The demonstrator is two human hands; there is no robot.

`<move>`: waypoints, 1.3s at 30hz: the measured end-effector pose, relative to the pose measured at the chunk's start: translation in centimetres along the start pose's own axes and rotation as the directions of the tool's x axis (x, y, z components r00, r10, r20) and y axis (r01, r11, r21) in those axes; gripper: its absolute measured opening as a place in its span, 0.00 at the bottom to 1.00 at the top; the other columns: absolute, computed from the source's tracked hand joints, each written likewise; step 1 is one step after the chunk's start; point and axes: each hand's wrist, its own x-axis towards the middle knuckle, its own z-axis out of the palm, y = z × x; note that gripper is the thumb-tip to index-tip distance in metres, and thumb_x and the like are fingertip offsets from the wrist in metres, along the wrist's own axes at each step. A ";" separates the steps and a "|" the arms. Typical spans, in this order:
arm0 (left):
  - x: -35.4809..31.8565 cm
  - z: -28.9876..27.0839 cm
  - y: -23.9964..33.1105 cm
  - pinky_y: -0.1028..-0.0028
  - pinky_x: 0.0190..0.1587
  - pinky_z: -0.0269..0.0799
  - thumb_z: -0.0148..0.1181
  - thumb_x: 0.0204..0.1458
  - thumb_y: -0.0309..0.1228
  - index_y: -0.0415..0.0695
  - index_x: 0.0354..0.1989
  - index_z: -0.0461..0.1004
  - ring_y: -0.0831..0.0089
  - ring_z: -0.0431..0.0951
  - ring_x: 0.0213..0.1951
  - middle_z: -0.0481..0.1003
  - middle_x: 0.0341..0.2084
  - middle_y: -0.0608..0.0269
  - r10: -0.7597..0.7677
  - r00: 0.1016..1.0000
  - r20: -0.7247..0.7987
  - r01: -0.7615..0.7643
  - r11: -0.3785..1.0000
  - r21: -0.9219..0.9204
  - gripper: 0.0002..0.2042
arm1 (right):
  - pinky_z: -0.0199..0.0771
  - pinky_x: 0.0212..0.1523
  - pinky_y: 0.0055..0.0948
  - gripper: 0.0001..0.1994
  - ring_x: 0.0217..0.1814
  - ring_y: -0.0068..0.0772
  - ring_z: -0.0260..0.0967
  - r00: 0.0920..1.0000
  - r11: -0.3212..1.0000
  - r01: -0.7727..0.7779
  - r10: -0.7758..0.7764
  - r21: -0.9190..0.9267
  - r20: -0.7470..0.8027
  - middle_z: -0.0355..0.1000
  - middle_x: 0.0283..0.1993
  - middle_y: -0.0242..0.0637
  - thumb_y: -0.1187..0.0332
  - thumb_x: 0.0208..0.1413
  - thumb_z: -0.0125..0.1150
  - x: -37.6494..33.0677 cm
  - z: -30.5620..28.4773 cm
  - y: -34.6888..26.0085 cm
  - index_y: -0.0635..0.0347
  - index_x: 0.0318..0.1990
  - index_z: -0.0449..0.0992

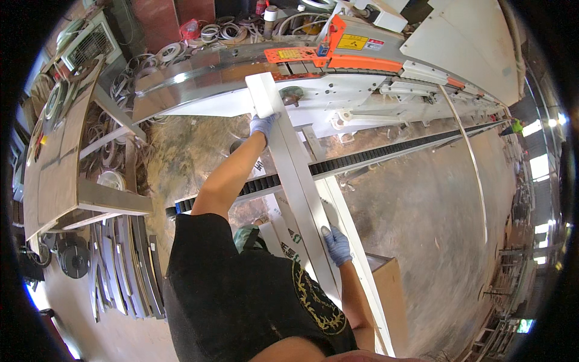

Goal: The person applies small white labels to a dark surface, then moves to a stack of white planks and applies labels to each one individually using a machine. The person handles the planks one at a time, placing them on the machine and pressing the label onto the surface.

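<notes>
A long, narrow white-and-grey board [294, 163] stretches away from my body, its far end close to the machine's edge. My left hand [263, 125], in a pale blue glove, grips the board's left edge near that far end. Lower down, my gloved right hand [336, 244] is closed on the board's right edge, thumb pointing up along it. A black roller rail [374, 154] passes beneath the board. Beside my right hand lies another long white panel [356, 253]. More printed white boards [289, 238] show under and left of the held one.
Ahead stands a long machine with a metal table [199, 78] and orange covers [362, 45]. At the left is a wooden workbench [60, 157], with narrow strips [123, 265] stacked below. A thin pale strip [467, 145] slants across the right. Coils of banding [229, 31] lie behind.
</notes>
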 end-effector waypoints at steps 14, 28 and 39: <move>9.9 1.2 5.1 0.65 0.39 0.67 0.70 0.32 0.41 0.34 0.46 0.65 0.61 0.72 0.37 0.72 0.38 0.51 -0.129 0.987 -0.097 0.141 0.980 0.137 0.33 | 0.58 0.56 0.31 0.48 0.56 0.37 0.58 0.879 0.917 -0.391 0.348 0.076 0.327 0.62 0.55 0.41 0.53 0.21 0.76 -6.9 -7.4 9.5 0.64 0.55 0.60; 19.0 9.6 -4.9 0.71 0.44 0.67 0.59 0.43 0.46 0.42 0.48 0.68 0.68 0.73 0.40 0.73 0.39 0.60 0.120 0.970 0.212 -0.192 0.911 0.364 0.26 | 0.64 0.51 0.29 0.46 0.50 0.34 0.62 0.651 0.602 -0.734 0.489 0.315 0.580 0.62 0.52 0.40 0.59 0.32 0.73 1.9 -8.8 9.3 0.61 0.59 0.50; 25.3 12.8 -3.7 0.73 0.44 0.65 0.61 0.40 0.46 0.39 0.45 0.70 0.69 0.72 0.41 0.73 0.41 0.58 -0.076 0.997 0.031 0.068 0.975 0.212 0.27 | 0.60 0.52 0.28 0.37 0.51 0.30 0.62 0.680 0.697 -0.666 0.421 0.265 0.600 0.67 0.48 0.38 0.51 0.36 0.68 11.9 -9.4 12.7 0.65 0.52 0.63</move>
